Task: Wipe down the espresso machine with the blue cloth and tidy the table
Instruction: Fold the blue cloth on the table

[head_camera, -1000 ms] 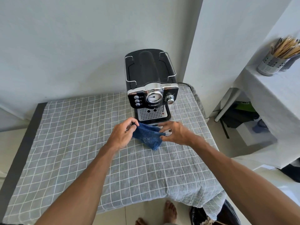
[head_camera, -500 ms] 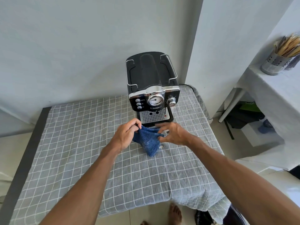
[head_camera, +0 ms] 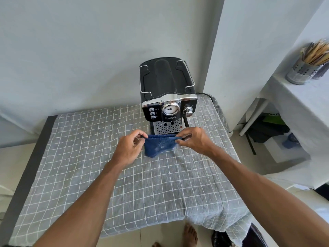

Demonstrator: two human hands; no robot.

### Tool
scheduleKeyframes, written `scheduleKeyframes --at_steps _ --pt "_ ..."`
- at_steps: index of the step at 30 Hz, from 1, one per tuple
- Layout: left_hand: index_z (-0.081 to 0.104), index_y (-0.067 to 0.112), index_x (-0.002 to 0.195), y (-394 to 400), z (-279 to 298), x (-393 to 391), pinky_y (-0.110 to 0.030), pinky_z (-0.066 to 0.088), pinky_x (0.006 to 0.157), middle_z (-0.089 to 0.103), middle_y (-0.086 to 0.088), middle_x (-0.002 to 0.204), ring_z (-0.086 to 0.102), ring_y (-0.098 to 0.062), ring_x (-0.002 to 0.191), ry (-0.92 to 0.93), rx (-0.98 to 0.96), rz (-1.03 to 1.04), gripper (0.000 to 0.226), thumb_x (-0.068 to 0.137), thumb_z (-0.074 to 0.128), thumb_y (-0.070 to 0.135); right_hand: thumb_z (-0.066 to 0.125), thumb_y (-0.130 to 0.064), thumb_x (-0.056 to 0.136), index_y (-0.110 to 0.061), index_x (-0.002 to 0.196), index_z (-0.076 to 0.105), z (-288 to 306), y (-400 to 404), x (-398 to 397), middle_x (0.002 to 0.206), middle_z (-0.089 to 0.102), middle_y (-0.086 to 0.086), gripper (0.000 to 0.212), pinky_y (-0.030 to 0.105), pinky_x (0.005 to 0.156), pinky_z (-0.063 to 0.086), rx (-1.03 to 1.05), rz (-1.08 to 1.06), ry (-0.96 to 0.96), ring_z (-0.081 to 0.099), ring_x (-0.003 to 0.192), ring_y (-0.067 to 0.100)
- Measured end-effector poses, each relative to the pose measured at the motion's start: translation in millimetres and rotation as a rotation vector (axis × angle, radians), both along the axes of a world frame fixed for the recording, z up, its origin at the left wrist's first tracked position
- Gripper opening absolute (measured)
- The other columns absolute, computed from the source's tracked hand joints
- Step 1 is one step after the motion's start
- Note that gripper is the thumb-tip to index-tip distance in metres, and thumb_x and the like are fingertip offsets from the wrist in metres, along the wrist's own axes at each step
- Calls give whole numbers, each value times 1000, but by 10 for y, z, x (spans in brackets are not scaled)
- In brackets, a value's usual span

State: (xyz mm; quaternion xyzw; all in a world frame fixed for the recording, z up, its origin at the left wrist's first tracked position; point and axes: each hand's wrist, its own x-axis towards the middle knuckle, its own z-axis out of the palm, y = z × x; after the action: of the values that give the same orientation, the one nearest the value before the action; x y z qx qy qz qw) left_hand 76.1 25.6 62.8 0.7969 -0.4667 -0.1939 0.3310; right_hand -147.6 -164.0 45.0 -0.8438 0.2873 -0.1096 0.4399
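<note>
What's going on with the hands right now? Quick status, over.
Left hand and right hand pinching small blue terry cloth, stretched. Black-and-chrome espresso machine untouched behind. Nothing blocking.

blue cloth (head_camera: 160, 145) stretched between both hands (pinched corners), before espresso machine (head_camera: 167, 97)

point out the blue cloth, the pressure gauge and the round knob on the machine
blue cloth (head_camera: 160, 146), head view, middle of the hanging fabric
pressure gauge (head_camera: 170, 110), head view, centre of the dial face
round knob (head_camera: 188, 111), head view, front of the chrome cap

Bright daylight; soft shadows — edges warped
</note>
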Motion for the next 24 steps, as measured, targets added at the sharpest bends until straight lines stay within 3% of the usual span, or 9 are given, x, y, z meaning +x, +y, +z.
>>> scheduleKeyframes --at_steps 5,7,10,13,15,19,22,24 --pt "62 41 101 -37 -130 -92 -30 60 52 75 3 104 69 -14 62 -40 -6 -8 26 103 61 16 80 -23 85 -20 94 78 73 -116 -65 94 72 -9 10 14 65 57 -62 -8 1 68 78 -1" --pt "64 36 104 -102 -167 -157 -34 60 48 75 -1 110 68 -17 56 -52 -4 -16 24 103 59 13 80 -21 86 -24 93 73 55 -133 -76 90 71 -9 10 13 62 54 -67 -20 21 67 74 1" --pt "66 28 108 -200 -210 -241 -41 62 51 72 -3 118 73 -21 66 -51 -27 82 22 102 60 8 81 -18 86 -26 102 67 50 -137 -34 90 71 -6 23 18 64 58 -65 -93 -13 69 74 7" --pt "63 25 119 -258 -203 -252 -27 61 52 73 -6 124 71 -8 68 -23 -114 137 24 102 61 8 82 -20 85 -24 115 73 97 -146 -20 93 73 -8 32 14 59 56 -138 -167 -42 67 66 1" --pt "61 23 127 -254 -211 -248 -16 57 52 73 -6 126 67 3 69 -29 -163 116 30 101 63 10 81 -17 85 -18 111 76 127 -132 -69 95 72 -4 27 10 59 54 -161 -183 -55 67 67 -1" --pt "62 23 131 -125 -375 -382 -14 41 34 73 -2 125 52 -3 39 -48 -184 51 29 102 63 16 79 -13 87 -18 104 76 46 29 -280 97 66 -7 18 12 66 57 -202 -203 -43 67 73 4" --pt "60 23 133 113 -714 -595 -12 43 39 72 3 127 60 1 47 -3 -66 -9 33 101 65 17 81 -12 84 -19 97 72 -248 227 -543 99 61 -7 18 15 67 56 -208 -96 146 65 77 9" --pt "58 29 133 318 -981 -768 -16 53 53 72 9 128 65 3 56 38 73 -56 36 100 68 20 83 -12 81 -24 89 67 -501 391 -733 97 59 -9 21 9 65 48 -146 17 314 63 79 12"
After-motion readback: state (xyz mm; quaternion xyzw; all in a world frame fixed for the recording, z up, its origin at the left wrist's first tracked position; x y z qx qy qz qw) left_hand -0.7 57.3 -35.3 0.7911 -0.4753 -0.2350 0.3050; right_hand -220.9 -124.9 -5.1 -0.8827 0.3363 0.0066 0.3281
